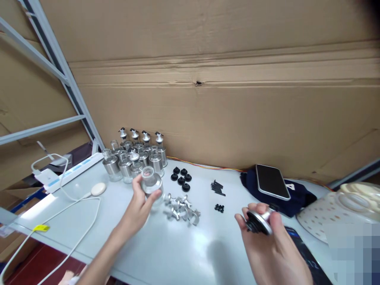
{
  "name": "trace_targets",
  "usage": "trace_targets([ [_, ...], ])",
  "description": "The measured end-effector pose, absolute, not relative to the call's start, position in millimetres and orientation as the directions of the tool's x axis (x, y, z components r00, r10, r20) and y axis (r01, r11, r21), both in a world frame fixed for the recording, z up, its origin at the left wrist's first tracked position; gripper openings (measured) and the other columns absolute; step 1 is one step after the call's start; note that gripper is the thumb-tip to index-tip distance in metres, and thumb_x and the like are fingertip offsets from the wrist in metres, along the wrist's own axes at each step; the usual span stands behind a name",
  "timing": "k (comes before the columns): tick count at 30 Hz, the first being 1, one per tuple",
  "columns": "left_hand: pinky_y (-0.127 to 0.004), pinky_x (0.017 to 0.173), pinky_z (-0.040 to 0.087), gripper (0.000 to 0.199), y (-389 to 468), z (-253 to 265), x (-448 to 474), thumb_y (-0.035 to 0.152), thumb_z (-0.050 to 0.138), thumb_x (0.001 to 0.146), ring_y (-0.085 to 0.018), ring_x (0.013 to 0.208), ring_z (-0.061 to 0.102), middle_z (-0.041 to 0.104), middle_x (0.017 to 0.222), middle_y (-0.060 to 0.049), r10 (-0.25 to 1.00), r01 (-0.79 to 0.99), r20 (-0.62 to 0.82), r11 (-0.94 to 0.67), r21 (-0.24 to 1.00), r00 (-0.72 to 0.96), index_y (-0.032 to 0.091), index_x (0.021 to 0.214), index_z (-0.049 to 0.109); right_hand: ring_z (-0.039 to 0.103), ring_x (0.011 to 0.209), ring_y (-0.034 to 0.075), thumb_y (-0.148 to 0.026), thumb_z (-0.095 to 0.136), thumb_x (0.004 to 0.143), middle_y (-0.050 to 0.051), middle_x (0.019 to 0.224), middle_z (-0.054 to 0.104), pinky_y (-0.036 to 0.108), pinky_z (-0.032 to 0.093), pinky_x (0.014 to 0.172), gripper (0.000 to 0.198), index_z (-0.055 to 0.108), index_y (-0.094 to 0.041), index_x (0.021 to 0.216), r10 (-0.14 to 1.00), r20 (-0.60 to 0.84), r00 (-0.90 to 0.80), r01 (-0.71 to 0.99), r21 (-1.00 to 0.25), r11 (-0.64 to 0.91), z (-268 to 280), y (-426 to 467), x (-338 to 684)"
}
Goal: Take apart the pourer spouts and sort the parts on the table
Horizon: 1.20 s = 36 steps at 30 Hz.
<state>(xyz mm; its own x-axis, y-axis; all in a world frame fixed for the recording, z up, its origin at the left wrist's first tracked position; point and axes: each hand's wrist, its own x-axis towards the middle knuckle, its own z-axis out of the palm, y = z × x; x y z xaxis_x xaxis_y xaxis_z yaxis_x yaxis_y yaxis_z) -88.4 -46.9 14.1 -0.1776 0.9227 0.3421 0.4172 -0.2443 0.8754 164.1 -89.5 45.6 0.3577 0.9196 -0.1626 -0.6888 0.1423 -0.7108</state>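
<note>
The right hand [274,245] covers part of its pump top [261,222] and a dark slab [308,255] — cropped below. Tub [314,213] cropped at right; metal pieces [185,213] blurred; rear bottles [146,137] — partly hidden.

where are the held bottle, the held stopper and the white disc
held bottle [152,183]: head view, on its glass shoulder
held stopper [264,220]: head view, on its silver flange
white disc [98,189]: head view, on its top face

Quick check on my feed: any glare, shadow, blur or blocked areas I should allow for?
In the head view, white glare on the left end of the tabletop, beside the power strip; a soft shadow left of the right hand; silver parts somewhat smeared; also in the head view, lower right corner pixelated, top right corner dark.
</note>
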Motion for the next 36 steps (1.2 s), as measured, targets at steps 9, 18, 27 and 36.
trace_targets([
  [9, -0.043, 0.099, 0.037, 0.039, 3.8, -3.3, -94.7, 0.039, 0.043, 0.089, -0.026, 0.116, 0.046, 0.044, 0.121, -0.013, 0.923, 0.689, 0.364, -0.185, 0.7, -0.122, 0.018, 0.118, 0.03, 0.057, 0.081, 0.018, -0.053, 0.074, 0.065, 0.004, 0.086, 0.063, 0.024, 0.049, 0.067, 0.039, 0.065, -0.021, 0.083, 0.973, -0.031, 0.23, -0.231, -0.973, 0.024, 44.4, -67.8, 173.2],
  [18, -0.051, 0.094, 0.039, 0.038, 11.3, 3.3, -92.3, 0.029, 0.039, 0.091, -0.034, 0.115, 0.041, 0.04, 0.125, -0.019, 0.841, 0.936, 0.536, -0.135, 0.326, -0.065, 0.01, 0.123, 0.041, 0.051, 0.064, 0.015, -0.053, 0.062, 0.076, 0.002, 0.073, 0.055, 0.028, 0.045, 0.061, 0.034, 0.068, -0.019, 0.082, 0.973, 0.231, 0.006, 0.1, -0.968, 0.229, 60.9, -48.5, 161.0],
  [27, -0.041, 0.088, 0.043, 0.039, -16.8, 14.2, -55.6, 0.031, 0.046, 0.088, -0.023, 0.1, 0.05, 0.04, 0.118, -0.015, 0.852, 0.643, 0.523, -0.395, 0.656, -0.01, 0.016, 0.123, 0.036, 0.054, 0.07, 0.016, -0.045, 0.058, 0.082, 0.003, 0.08, 0.057, 0.03, 0.044, 0.066, 0.028, 0.067, -0.019, 0.086, 0.959, 0.281, -0.041, 0.204, -0.937, 0.283, 41.6, -26.5, 168.4],
  [36, -0.015, 0.039, 0.031, 0.066, -56.5, -35.0, 32.5, 0.061, 0.067, 0.067, 0.0, 0.04, 0.042, 0.05, 0.08, 0.003, 0.703, -0.182, -0.093, 0.306, 0.934, 0.705, 0.02, 0.107, 0.033, 0.048, 0.055, 0.011, -0.036, 0.068, 0.074, -0.007, 0.06, 0.044, 0.025, 0.041, 0.055, 0.032, 0.06, -0.018, 0.099, 0.983, 0.134, -0.123, 0.111, -0.983, 0.148, 21.6, -18.7, 175.7],
])
